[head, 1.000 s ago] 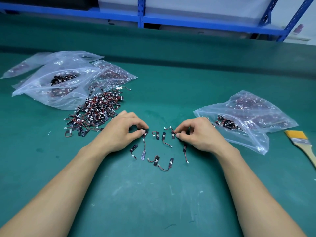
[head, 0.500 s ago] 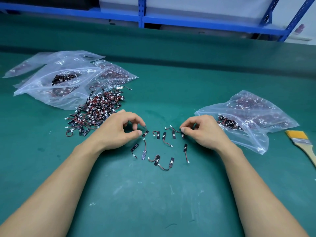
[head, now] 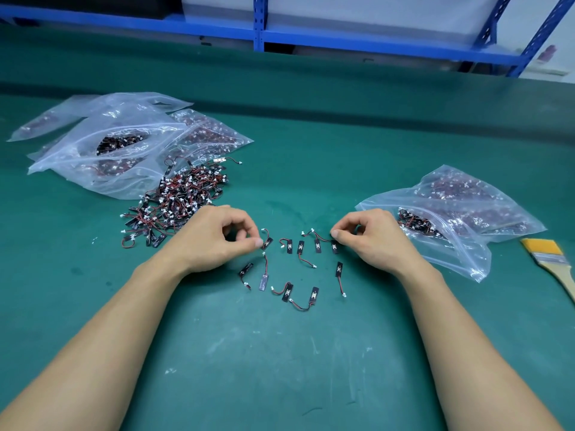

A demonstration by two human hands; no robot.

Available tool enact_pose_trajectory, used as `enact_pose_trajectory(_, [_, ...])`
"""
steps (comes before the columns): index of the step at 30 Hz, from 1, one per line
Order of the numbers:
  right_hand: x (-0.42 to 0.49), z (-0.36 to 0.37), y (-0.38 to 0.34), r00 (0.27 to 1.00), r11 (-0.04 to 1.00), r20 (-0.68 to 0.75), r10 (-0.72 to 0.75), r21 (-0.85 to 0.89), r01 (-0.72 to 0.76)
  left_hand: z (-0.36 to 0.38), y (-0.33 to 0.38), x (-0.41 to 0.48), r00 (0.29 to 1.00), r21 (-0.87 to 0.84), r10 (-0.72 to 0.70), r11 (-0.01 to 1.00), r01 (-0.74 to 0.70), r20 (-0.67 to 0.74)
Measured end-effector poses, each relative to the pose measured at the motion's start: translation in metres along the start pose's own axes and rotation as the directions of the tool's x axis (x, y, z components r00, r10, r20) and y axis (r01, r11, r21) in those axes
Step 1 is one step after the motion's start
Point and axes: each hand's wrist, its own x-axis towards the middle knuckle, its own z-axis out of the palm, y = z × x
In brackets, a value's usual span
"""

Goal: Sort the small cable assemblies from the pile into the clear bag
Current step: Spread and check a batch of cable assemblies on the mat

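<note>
From the head view I see both forearms reaching over the green bench (head: 280,362), with a scatter of small cable assemblies (head: 300,247) laid out singly between the hands: black tabs with thin red-and-black leads and white plugs. The left grip (head: 214,241) is curled, its thumb tip touching the black tab of the leftmost assembly (head: 267,244) in the upper row; the forefinger arches above it, and I cannot tell whether the piece is really pinched. The right grip (head: 373,241) is curled too, thumb and forefinger tips closed together on the lead of the rightmost assembly (head: 334,247) in that row. The pile (head: 177,203) lies on the bench behind the left hand, touching a heap of filled bags (head: 118,141) at far left. The clear bag (head: 460,219), mouth open toward the right hand and already holding assemblies, lies just beside that hand. A yellow-bristled brush (head: 550,259) rests near the bag at the right edge. Blue shelving (head: 258,23) runs behind the bench.
</note>
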Motion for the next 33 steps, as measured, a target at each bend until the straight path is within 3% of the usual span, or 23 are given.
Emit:
enact_pose_trajectory(3, [0.0, 0.001, 0.001, 1.0, 1.0, -0.009, 0.006, 0.002, -0.006, 0.005, -0.003, 0.003, 0.994, 0.002, -0.052, 0.999, 0.052, -0.094])
enact_pose_trajectory(9, [0.001, 0.003, 0.002, 0.999, 1.0, -0.03, 0.015, -0.009, -0.015, 0.012, -0.006, 0.006, 0.982, 0.007, -0.127, 0.992, 0.129, -0.137])
enact_pose_trajectory(33, [0.003, 0.005, 0.004, 0.999, 1.0, -0.048, -0.014, -0.009, 0.013, 0.012, -0.006, 0.006, 0.982, -0.017, -0.135, 0.991, 0.134, -0.134])
